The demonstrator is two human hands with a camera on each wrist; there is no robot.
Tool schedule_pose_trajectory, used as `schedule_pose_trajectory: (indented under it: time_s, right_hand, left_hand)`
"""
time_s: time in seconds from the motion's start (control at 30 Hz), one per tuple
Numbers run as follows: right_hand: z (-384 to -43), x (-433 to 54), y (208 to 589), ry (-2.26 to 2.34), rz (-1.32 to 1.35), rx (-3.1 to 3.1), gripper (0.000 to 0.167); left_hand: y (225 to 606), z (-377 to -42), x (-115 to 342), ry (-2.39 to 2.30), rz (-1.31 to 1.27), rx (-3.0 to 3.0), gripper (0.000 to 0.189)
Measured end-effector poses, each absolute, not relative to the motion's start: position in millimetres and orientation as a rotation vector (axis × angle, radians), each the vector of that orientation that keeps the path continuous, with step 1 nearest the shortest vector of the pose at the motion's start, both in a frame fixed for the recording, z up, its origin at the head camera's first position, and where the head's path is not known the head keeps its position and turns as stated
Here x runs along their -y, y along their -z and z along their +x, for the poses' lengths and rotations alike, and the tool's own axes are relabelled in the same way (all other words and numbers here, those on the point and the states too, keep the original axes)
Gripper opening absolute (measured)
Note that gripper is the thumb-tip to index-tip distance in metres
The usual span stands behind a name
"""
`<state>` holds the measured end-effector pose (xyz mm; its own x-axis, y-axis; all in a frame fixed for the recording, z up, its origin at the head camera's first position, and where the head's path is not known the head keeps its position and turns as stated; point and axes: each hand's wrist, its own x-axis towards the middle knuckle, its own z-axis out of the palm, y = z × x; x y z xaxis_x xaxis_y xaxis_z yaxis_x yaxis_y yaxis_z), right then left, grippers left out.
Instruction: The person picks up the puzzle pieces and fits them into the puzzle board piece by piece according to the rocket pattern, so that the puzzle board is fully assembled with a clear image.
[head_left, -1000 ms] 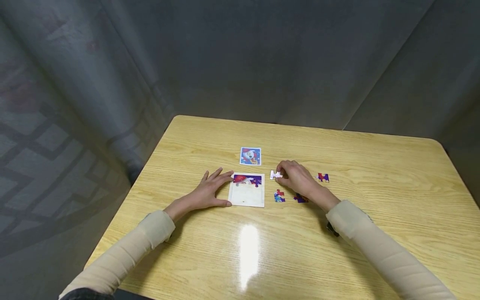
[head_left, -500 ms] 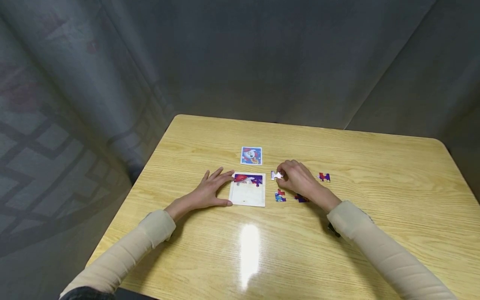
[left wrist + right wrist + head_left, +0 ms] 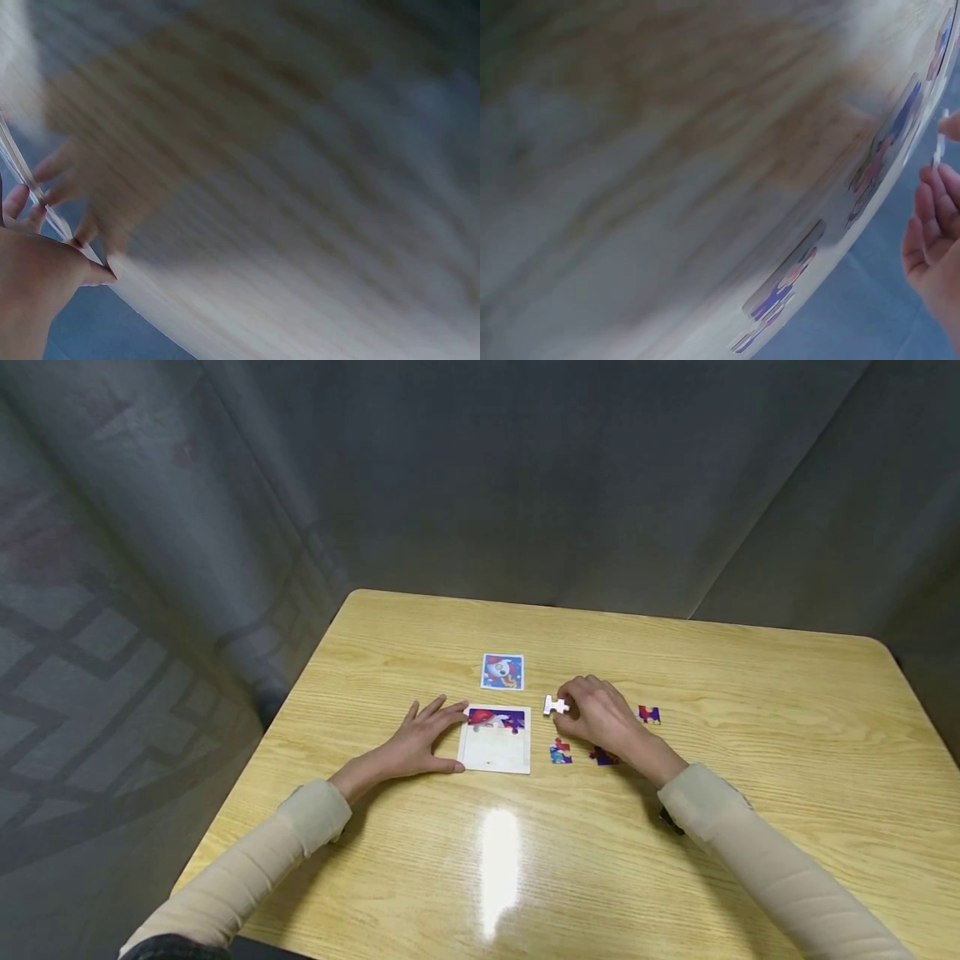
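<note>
My right hand point(image 3: 600, 718) pinches a mostly white jigsaw piece point(image 3: 553, 705) between thumb and fingertips, just right of the puzzle tray. In the right wrist view the piece point(image 3: 940, 140) shows edge-on at the fingertips, above the table. The white square tray point(image 3: 495, 760) lies flat, with a joined strip of red, white and purple puzzle point(image 3: 497, 718) along its far side and pale backing below. My left hand point(image 3: 416, 743) is spread at the tray's left side, index fingertip at the far corner and thumb tip at the near corner.
Loose jigsaw pieces lie to the right: a blue-and-red piece point(image 3: 560, 752), a dark purple piece point(image 3: 603, 757) partly under the right hand, and a red-and-purple piece point(image 3: 649, 715). A picture card point(image 3: 502, 672) lies beyond the tray. A grey curtain point(image 3: 525, 485) hangs behind the wooden table point(image 3: 405, 860).
My right hand has shifted slightly up and away in the head view with the white jigsaw piece, which now shows at a different tilt. The left hand and tray stay put.
</note>
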<state>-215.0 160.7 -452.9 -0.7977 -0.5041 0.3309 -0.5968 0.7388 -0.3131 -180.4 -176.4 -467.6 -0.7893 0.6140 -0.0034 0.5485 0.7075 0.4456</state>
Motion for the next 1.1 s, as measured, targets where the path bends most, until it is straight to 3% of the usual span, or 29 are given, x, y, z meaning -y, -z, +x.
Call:
schedule_pose_trajectory:
  time_s: [0.83,1.1]
  right_hand:
    - [-206.9,-107.0,448.9,-0.723,0.971,2.615,0.024]
    - [-203.5,-84.7,450.1,-0.695,1.067,2.645,0.028]
  left_hand:
    - [468.4,-180.2,177.6,-0.656,0.939,-2.767,0.079]
    - [467.6,-180.7,176.3,-0.654,0.955,-2.774,0.078]
